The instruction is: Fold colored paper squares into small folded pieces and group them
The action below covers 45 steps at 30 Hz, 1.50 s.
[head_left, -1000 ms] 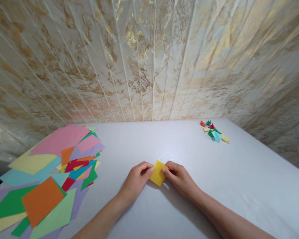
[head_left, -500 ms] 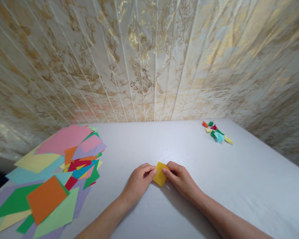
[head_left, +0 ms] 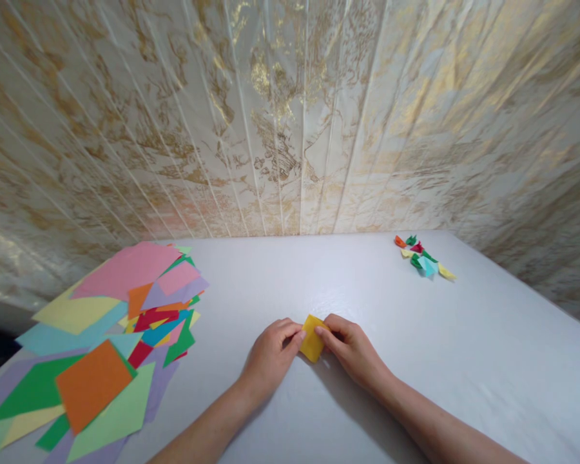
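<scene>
Between my two hands is a small yellow piece of paper (head_left: 312, 345), roughly square and tilted, held just over the white table. My left hand (head_left: 276, 351) pinches its left edge between thumb and fingers. On the opposite side, my right hand (head_left: 350, 345) grips the upper right edge, its thumb lying on the paper's face. Fingers behind the paper are partly hidden, and I cannot make out any fold lines on it.
Loose coloured paper sheets spread over the left side, with an orange square (head_left: 94, 385) and a large pink sheet (head_left: 130, 270) among them. Several small folded paper pieces (head_left: 426, 265) lie at the far right of the white table (head_left: 270, 270). A gold-patterned curtain (head_left: 280, 129) hangs behind.
Both hands keep the same pinch on the yellow paper. The whole view has shifted very slightly; otherwise almost nothing differs.
</scene>
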Tool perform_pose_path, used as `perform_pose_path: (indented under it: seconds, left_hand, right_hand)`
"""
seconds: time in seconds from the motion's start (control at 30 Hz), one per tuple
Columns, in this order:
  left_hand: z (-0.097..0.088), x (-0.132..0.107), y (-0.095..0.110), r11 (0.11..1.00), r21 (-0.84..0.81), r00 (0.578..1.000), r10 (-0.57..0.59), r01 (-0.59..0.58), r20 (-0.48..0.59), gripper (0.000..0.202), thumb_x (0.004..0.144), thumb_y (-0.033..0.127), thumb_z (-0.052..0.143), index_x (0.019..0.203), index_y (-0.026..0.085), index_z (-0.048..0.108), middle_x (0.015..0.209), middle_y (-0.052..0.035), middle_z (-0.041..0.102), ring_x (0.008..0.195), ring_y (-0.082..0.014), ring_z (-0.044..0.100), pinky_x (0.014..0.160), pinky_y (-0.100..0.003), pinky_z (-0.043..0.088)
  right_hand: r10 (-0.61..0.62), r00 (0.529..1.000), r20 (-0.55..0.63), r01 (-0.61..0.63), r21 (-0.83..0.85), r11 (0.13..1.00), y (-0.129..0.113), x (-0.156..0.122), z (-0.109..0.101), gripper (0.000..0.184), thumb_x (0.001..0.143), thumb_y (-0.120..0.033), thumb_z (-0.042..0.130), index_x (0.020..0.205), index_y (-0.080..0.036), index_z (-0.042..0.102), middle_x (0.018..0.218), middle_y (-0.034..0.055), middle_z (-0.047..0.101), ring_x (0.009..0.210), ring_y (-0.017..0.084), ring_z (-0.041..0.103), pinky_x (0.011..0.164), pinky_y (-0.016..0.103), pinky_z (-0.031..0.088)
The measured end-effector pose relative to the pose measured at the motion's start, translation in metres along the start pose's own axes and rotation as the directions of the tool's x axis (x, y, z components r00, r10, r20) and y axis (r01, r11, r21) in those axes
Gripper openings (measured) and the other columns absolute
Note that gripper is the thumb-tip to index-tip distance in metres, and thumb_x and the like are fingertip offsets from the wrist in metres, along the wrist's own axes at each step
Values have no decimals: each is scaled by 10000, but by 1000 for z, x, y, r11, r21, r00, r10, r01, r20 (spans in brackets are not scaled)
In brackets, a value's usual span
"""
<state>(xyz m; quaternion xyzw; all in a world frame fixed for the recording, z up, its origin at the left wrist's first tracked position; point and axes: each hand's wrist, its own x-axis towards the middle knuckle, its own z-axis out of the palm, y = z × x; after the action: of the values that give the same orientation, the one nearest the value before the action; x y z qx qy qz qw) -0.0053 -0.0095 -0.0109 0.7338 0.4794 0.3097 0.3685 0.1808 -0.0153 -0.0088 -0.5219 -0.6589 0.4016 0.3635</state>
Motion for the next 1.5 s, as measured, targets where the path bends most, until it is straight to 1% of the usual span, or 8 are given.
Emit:
perform_pose_path:
  seconds: [0.57,0.63,0.73,0.83,0.93,1.03,1.27,1.5]
  left_hand:
    - [-1,0,3,1000,-15,1000,2,-2,2,335,952,326,437,719,194,638,747,-16,591,774,-180,559,714,-270,408]
    - [-2,1,5,999,-48,1000,-9,9,-5,340,952,328,433,723,191,644,749,-18,595,769,-180,561,714,-268,411]
    - [-3,2,7,994,-105,1000,-21,20,-11,336,950,327,428,757,186,664,775,-24,619,778,-179,566,725,-265,414]
    - [-3,2,8,990,-139,1000,-19,19,1,335,947,334,431,757,184,663,785,-24,629,778,-177,563,731,-261,415]
    - [-3,1,7,990,-140,1000,-22,23,9,334,941,346,442,735,184,648,782,-23,633,775,-176,560,738,-261,418]
    - [-2,1,6,991,-128,999,-34,34,4,336,937,354,447,730,183,650,782,-27,637,774,-179,561,744,-266,421]
    - [-1,1,5,972,-227,998,-63,60,-7,346,940,385,453,813,166,688,795,-34,652,771,-184,573,709,-255,432]
    - [-2,1,9,964,-252,996,-86,78,-19,365,935,424,453,846,167,697,820,-41,679,765,-190,580,697,-254,432]
  right_hand:
    - [-12,1000,-9,12,1,1000,2,0,1,372,900,-438,502,615,-202,467,630,-24,460,604,132,436,570,257,337]
    - [11,1000,-5,-11,20,1000,3,0,1,318,899,-431,507,675,-206,482,621,-31,469,590,133,455,557,254,344]
    - [63,998,-21,-60,120,991,3,0,1,202,875,-408,544,889,-213,494,665,-44,529,549,128,499,535,247,376]
    - [49,999,-20,-44,205,978,0,0,1,308,825,-383,592,1057,-214,480,854,-9,590,596,122,541,563,250,426]
    - [24,999,37,-30,164,986,-4,1,0,210,817,-387,596,889,-199,537,759,-21,555,626,123,504,575,238,402]
    - [37,999,37,-43,155,987,-4,1,0,263,829,-420,587,725,-205,478,639,-43,493,591,119,448,547,233,357]
    - [62,998,32,-68,221,973,3,3,-2,306,831,-485,589,761,-201,499,651,-29,524,600,128,466,557,243,365]
    - [79,996,-35,-65,308,949,11,6,0,363,808,-546,620,784,-193,537,659,-20,545,607,133,488,577,258,400]
